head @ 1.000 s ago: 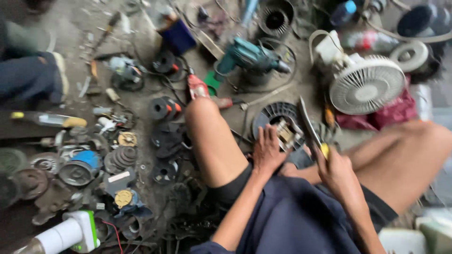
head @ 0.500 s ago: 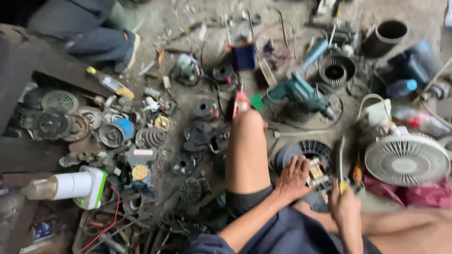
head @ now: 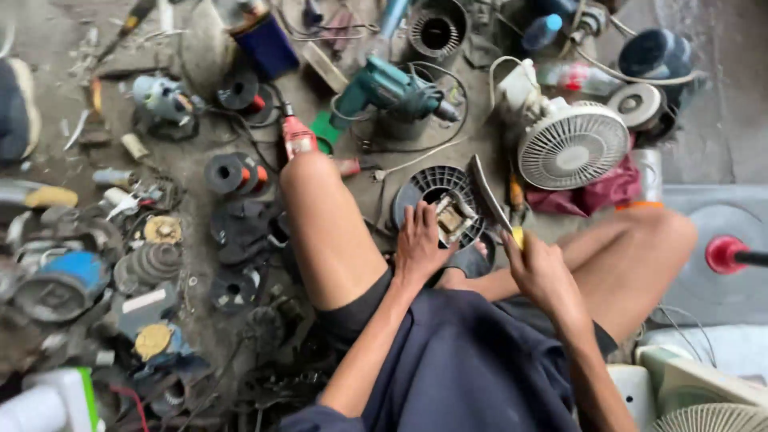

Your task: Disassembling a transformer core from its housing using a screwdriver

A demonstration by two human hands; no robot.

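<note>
motor housing pinned, blade at its edge, prying not yet finished

i see my left hand [head: 422,244] pressed flat on the round black motor housing [head: 438,204], fingers spread wide over its near rim to hold it down on the floor [head: 192,152] between my knees. my right hand [head: 538,268] has its fingers closed around the yellow handle of a long flat blade [head: 486,194], whose tip leans up along the housing's right side. the pale part in the housing's middle looks seated, so i judge the opening is only started: the piece is steadied and the tool is placed, but nothing has been lifted out. a white fan [head: 573,146] stands just right of the housing, and a teal drill [head: 390,86] lies beyond it, both untouched
</note>
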